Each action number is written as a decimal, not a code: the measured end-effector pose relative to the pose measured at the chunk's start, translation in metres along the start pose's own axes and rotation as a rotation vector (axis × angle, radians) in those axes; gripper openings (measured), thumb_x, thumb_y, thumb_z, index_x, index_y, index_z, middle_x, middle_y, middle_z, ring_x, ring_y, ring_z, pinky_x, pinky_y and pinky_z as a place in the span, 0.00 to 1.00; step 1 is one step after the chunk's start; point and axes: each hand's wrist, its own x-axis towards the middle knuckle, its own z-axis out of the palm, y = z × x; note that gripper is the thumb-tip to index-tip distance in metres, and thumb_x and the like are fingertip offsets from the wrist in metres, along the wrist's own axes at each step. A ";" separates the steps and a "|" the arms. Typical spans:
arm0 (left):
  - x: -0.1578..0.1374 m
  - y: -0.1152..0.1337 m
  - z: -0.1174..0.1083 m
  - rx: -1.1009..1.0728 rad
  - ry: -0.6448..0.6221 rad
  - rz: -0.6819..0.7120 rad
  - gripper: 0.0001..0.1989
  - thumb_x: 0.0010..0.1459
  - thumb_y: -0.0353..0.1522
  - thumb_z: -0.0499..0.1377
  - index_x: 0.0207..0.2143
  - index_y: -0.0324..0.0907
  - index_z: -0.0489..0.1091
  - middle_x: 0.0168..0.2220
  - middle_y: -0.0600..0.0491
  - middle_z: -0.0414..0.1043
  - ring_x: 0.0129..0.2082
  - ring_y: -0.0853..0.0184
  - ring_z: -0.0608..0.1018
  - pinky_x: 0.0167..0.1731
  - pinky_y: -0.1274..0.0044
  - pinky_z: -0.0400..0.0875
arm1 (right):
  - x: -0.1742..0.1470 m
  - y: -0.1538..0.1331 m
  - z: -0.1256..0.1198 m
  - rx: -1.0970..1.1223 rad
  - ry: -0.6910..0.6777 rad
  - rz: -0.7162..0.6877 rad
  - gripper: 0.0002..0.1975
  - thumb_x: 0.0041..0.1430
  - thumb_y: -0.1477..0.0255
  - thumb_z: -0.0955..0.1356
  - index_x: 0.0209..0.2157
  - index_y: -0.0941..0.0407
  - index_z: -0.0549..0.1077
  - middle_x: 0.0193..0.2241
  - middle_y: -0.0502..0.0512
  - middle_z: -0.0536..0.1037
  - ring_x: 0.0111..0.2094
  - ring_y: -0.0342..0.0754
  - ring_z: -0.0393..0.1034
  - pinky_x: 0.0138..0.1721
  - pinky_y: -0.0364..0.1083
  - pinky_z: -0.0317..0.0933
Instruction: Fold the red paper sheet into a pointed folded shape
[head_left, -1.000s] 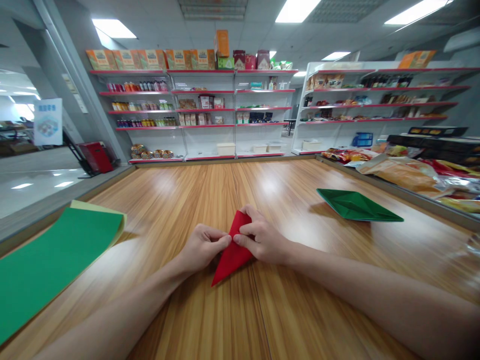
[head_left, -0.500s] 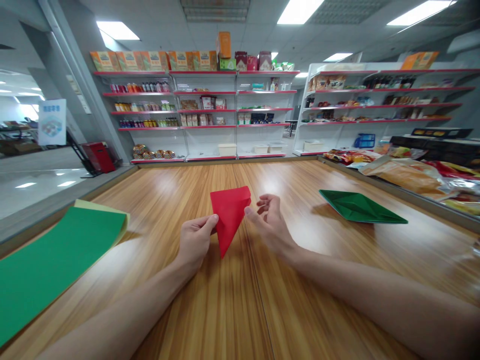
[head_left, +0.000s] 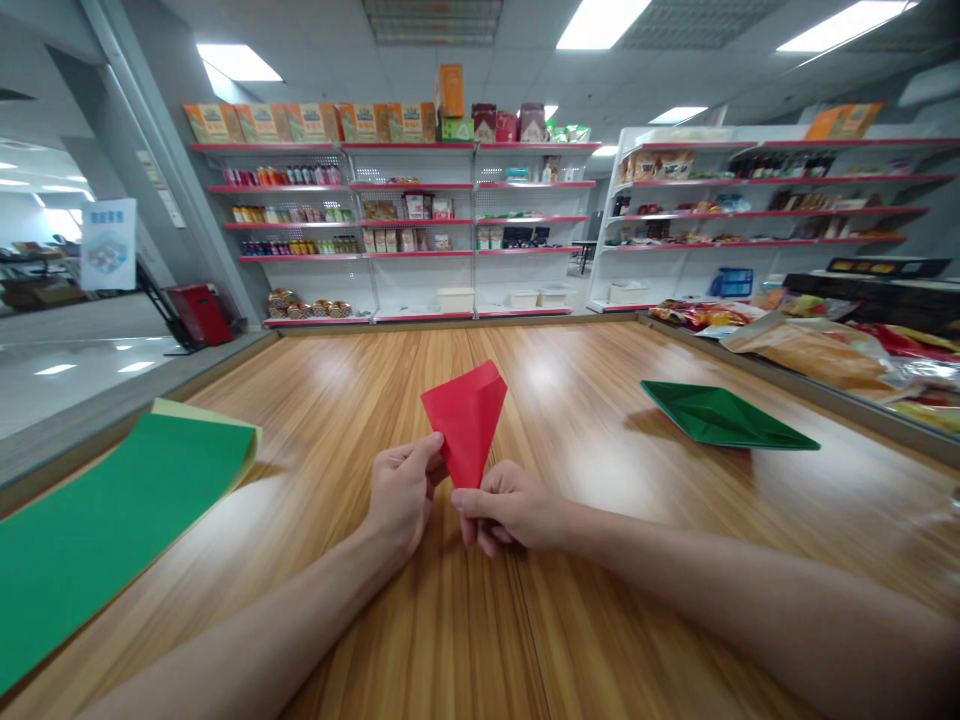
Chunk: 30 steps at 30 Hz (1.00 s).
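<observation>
A folded sheet of red paper (head_left: 466,415), kite-like with its narrow point downward, is held up above the wooden table between both hands. My left hand (head_left: 405,485) pinches its left edge between thumb and fingers. At the bottom, my right hand (head_left: 506,505) grips the narrow point, thumb in front and fingers behind, so the tip itself is hidden. Off to the right, a folded green paper shape (head_left: 727,415) rests on the table, apart from both hands.
On the left of the wooden table (head_left: 600,620) lies a stack of green and yellow paper sheets (head_left: 112,525), its far end curling up. Packaged snacks (head_left: 817,350) sit beyond the right rim. Stocked shelves (head_left: 409,185) stand behind the table.
My right hand has moved down and left from beside the paper's upper right edge and has taken hold of its lower point. The red paper has tilted, its top right corner rising.
</observation>
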 end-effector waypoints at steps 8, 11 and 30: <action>-0.003 0.001 0.001 -0.054 -0.020 -0.083 0.10 0.47 0.34 0.65 0.22 0.35 0.75 0.23 0.48 0.77 0.23 0.66 0.78 0.26 0.77 0.70 | -0.002 -0.004 -0.001 -0.027 0.018 -0.026 0.24 0.57 0.57 0.64 0.17 0.60 0.69 0.09 0.47 0.66 0.09 0.36 0.56 0.10 0.37 0.45; -0.005 0.002 0.002 -0.008 -0.052 -0.070 0.11 0.47 0.35 0.65 0.20 0.35 0.74 0.21 0.48 0.76 0.24 0.63 0.78 0.26 0.75 0.71 | -0.001 -0.002 -0.002 0.014 0.107 -0.041 0.24 0.56 0.55 0.64 0.17 0.60 0.69 0.09 0.46 0.65 0.09 0.36 0.56 0.09 0.36 0.44; -0.006 0.001 0.002 -0.007 -0.094 -0.096 0.11 0.45 0.36 0.66 0.24 0.34 0.76 0.25 0.45 0.78 0.30 0.58 0.80 0.32 0.70 0.73 | 0.001 0.003 -0.011 0.152 0.185 -0.032 0.28 0.55 0.52 0.63 0.12 0.59 0.66 0.07 0.49 0.64 0.07 0.38 0.56 0.08 0.38 0.41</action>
